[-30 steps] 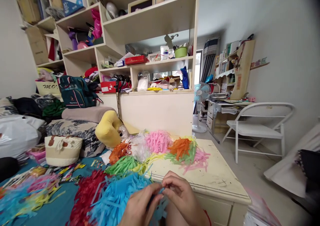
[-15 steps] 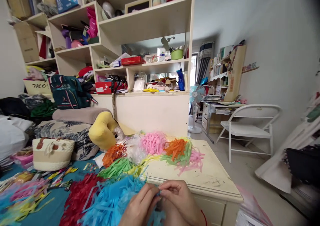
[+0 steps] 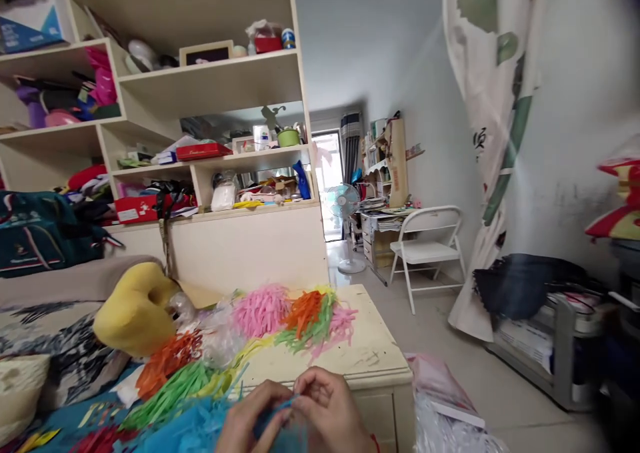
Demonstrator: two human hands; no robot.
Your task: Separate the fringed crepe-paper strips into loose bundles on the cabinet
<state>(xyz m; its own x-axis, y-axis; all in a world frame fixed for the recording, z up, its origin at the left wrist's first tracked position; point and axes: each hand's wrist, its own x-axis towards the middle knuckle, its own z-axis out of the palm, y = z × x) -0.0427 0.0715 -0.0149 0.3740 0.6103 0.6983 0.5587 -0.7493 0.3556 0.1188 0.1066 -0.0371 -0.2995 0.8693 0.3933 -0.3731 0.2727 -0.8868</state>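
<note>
Head camera: the left hand (image 3: pixel 253 416) and the right hand (image 3: pixel 327 406) meet at the near edge of the cream-painted wooden cabinet (image 3: pixel 373 359), toward its left end. The fingertips of both hands pinch a thin sky-blue paper strip (image 3: pixel 286 405) between them; whether either hand touches the wood cannot be told.

Past the right hand, scuffed paint stretches to the near right corner. Beyond the right edge, pale grey tiled floor (image 3: pixel 390 319) runs back toward a white metal folding chair (image 3: pixel 431 250), while a crumpled translucent plastic bag (image 3: pixel 443 403) lies just beside that near corner. Leftward, a heap of sky-blue fringed paper (image 3: pixel 183 429) crowds the left hand.

Toward the cabinet's far edge sits a shaggy pink paper tuft (image 3: pixel 263 311); to its right, orange paper fringe (image 3: pixel 303 309) overlaps light-green paper fringe (image 3: pixel 300 339), with pale pink paper strands (image 3: pixel 341 325) toward the right edge. Off the left end, a plump yellow cushion (image 3: pixel 131 313) rests on the bed. Behind rises a cream shelving unit (image 3: pixel 215 93), and a pale-blue standing fan (image 3: pixel 344 203) stands farther back.
</note>
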